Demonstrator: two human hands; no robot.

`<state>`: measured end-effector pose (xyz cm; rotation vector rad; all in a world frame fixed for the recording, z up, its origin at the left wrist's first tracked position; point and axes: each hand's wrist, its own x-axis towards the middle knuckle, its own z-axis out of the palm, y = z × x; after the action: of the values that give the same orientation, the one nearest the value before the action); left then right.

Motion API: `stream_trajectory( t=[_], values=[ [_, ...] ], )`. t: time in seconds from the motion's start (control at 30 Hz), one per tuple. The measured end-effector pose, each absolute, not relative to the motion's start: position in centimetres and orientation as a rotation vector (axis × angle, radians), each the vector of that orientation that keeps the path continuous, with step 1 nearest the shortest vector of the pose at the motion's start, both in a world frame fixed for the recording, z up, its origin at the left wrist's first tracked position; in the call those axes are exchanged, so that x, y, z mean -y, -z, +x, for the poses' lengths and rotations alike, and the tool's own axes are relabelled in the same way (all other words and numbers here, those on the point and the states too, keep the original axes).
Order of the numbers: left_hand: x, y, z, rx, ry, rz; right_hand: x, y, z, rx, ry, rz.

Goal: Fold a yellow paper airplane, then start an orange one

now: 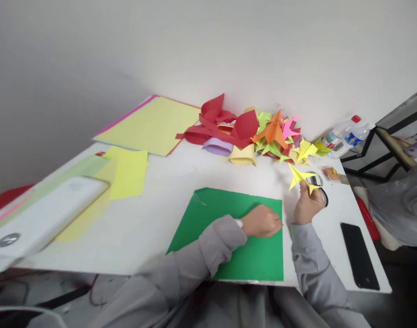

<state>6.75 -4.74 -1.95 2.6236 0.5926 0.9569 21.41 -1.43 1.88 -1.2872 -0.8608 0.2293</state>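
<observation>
1. A bright yellow, pointed, folded-paper shape (296,175) is held above the right part of the white, smooth-topped counter (136,237), between the far and near edges.
2. It is gripped in the right hand (309,207), with the lower part pinched between thumb and fingers and the long points left free.
3. The left hand (263,222) is curled closed over the flat, green, rectangular sheet (191,223) by the near edge; no held thing can be seen in it.
4. Very little weight is to be expected from the paper; it is judged light, crisp along the creases and easily bent at the thin tips.
5. It is best held by the folded middle, where layers appear to be stacked; the points could be creased if squeezed.
6. Slipping is judged unlikely under a light pinch, though the folds could be loosened by a tug on one wing.
7. Just behind the right hand, towards the counter's right edge, a black, curved loop (326,197) is partly hidden; it may be a scissor handle, but this cannot be told for certain.
</observation>
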Motion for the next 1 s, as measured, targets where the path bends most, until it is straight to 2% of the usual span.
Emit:
stream_trajectory(
  t=[0.23,0.57,1.0],
  values=[
    [6.0,2.4,7.5,-0.351,-0.728,2.969,1.2,-1.3,21.7,0.904,-0.236,-1.342],
    [5.5,2.3,6.8,-0.494,-0.908,2.921,0.3,-0.3,22.7,0.859,-0.229,-1.363],
    [5.9,2.4,8.1,-0.363,-0.771,2.967,-0.2,0.6,21.7,0.86,-0.355,-1.362]
  ],
)
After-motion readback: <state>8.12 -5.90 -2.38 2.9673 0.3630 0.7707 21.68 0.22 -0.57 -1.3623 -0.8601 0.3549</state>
